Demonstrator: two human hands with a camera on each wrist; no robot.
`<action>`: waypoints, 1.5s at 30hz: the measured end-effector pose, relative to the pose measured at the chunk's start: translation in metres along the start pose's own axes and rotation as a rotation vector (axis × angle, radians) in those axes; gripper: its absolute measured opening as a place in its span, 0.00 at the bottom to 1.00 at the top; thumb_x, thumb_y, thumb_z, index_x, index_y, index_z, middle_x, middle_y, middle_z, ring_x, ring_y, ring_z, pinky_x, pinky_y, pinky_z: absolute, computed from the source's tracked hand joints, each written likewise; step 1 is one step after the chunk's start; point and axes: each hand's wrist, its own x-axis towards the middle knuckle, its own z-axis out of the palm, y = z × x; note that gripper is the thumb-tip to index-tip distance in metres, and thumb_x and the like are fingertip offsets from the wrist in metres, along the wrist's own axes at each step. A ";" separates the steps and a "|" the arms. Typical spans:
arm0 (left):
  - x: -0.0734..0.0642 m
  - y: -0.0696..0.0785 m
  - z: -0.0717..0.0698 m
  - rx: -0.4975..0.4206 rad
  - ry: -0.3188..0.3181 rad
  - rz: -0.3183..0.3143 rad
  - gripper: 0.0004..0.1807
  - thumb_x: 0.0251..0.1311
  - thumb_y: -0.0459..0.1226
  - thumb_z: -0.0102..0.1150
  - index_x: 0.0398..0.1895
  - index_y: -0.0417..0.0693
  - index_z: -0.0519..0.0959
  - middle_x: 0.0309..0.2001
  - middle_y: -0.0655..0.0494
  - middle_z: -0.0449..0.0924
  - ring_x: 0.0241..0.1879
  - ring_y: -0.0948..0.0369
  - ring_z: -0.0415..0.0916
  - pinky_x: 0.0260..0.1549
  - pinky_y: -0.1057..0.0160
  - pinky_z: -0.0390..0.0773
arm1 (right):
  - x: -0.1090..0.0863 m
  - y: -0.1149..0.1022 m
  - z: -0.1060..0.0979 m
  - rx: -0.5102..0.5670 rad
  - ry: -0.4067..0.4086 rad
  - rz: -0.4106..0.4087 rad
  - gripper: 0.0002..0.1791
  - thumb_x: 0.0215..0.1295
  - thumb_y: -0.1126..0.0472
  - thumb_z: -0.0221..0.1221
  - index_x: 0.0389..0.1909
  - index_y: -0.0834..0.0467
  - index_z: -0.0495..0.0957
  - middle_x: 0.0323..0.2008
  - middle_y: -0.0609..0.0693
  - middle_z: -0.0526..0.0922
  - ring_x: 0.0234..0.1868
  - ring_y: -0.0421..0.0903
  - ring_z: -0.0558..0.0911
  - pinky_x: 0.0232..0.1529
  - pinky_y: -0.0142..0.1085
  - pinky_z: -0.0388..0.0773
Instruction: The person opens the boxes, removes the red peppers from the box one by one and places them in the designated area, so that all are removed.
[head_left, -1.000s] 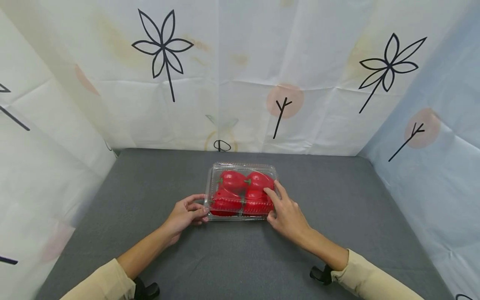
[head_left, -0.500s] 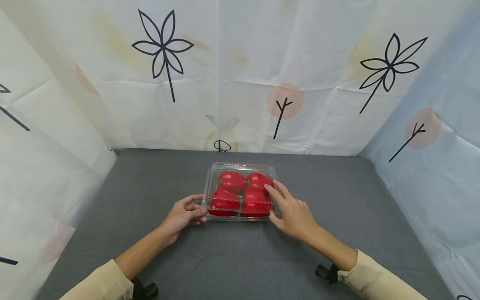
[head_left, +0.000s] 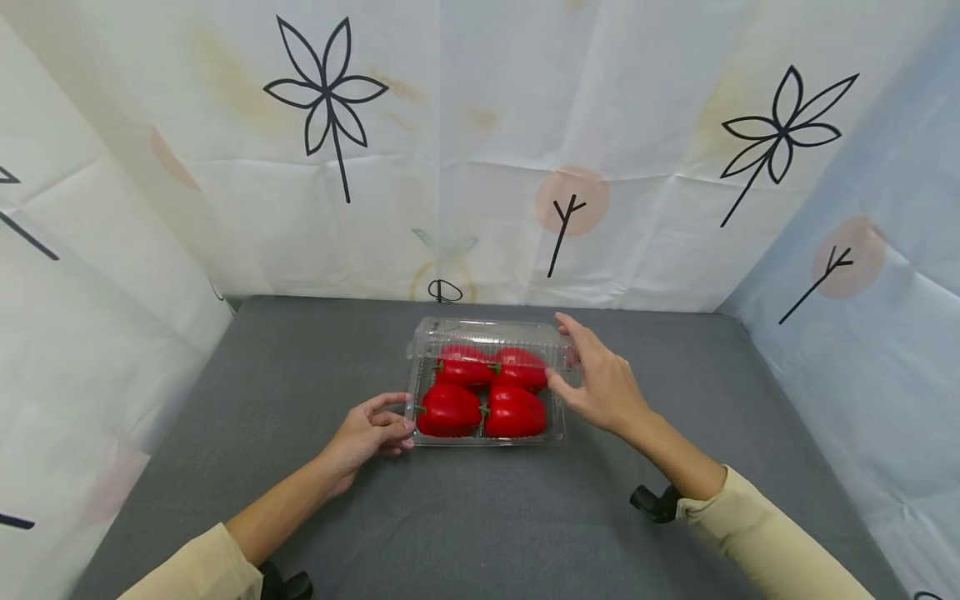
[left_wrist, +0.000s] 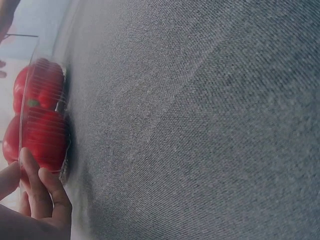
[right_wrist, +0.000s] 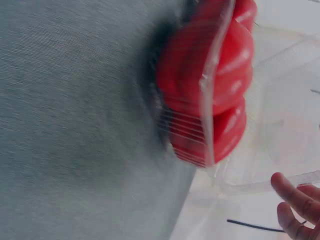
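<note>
A clear plastic clamshell container (head_left: 487, 442) sits on the grey cloth with several red bell peppers (head_left: 448, 410) in its tray. Its hinged lid (head_left: 483, 332) is raised and leans up at the back. At the left rim my left hand (head_left: 367, 437) grips the tray between thumb and fingers; the left wrist view shows those fingers (left_wrist: 37, 187) against the clear wall. My right hand (head_left: 603, 383) pinches the lid's right edge, thumb to one side. In the right wrist view the lid (right_wrist: 287, 115) stands away from the peppers, with fingertips (right_wrist: 282, 185) at its rim.
Grey cloth (head_left: 480, 533) covers the table around the container. White patterned fabric (head_left: 480, 125) hangs behind, and more fabric (head_left: 885, 350) closes in the right side. A black strap (head_left: 656, 502) sits on the right wrist.
The lid has swung up and back off the peppers, and my right hand has risen away from me with it. The left hand stays at the tray's left edge.
</note>
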 end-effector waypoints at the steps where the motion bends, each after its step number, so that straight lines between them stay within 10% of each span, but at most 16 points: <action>1: 0.000 0.000 0.000 0.000 -0.002 0.001 0.30 0.63 0.35 0.66 0.67 0.43 0.68 0.41 0.43 0.85 0.32 0.57 0.85 0.37 0.63 0.82 | 0.004 0.001 -0.001 0.025 0.017 0.016 0.38 0.60 0.58 0.63 0.72 0.55 0.62 0.55 0.56 0.80 0.26 0.41 0.76 0.17 0.33 0.64; 16: -0.003 -0.002 -0.003 0.007 -0.035 0.017 0.30 0.62 0.35 0.66 0.66 0.42 0.68 0.41 0.44 0.86 0.33 0.56 0.86 0.36 0.62 0.82 | 0.041 0.014 -0.003 0.234 0.113 0.161 0.33 0.65 0.60 0.61 0.71 0.58 0.63 0.45 0.58 0.86 0.26 0.48 0.83 0.33 0.47 0.79; 25: -0.004 -0.002 -0.003 0.009 -0.024 0.012 0.29 0.62 0.34 0.67 0.66 0.42 0.69 0.40 0.44 0.86 0.33 0.56 0.86 0.36 0.63 0.82 | 0.061 0.022 -0.001 0.263 0.097 0.279 0.32 0.69 0.57 0.58 0.72 0.55 0.62 0.52 0.54 0.85 0.30 0.47 0.79 0.30 0.38 0.74; 37: -0.005 -0.004 -0.005 -0.009 -0.069 0.033 0.32 0.62 0.35 0.67 0.67 0.40 0.66 0.40 0.43 0.86 0.32 0.58 0.85 0.37 0.63 0.83 | 0.081 0.036 0.008 0.538 0.008 0.375 0.35 0.72 0.61 0.56 0.76 0.58 0.55 0.64 0.62 0.75 0.61 0.59 0.75 0.62 0.54 0.69; 45: -0.007 -0.004 -0.003 -0.006 -0.080 0.029 0.31 0.63 0.35 0.66 0.67 0.39 0.66 0.40 0.43 0.86 0.33 0.57 0.85 0.38 0.62 0.83 | 0.091 0.035 0.012 0.677 -0.068 0.473 0.40 0.72 0.64 0.54 0.79 0.60 0.45 0.70 0.65 0.65 0.67 0.63 0.68 0.64 0.55 0.67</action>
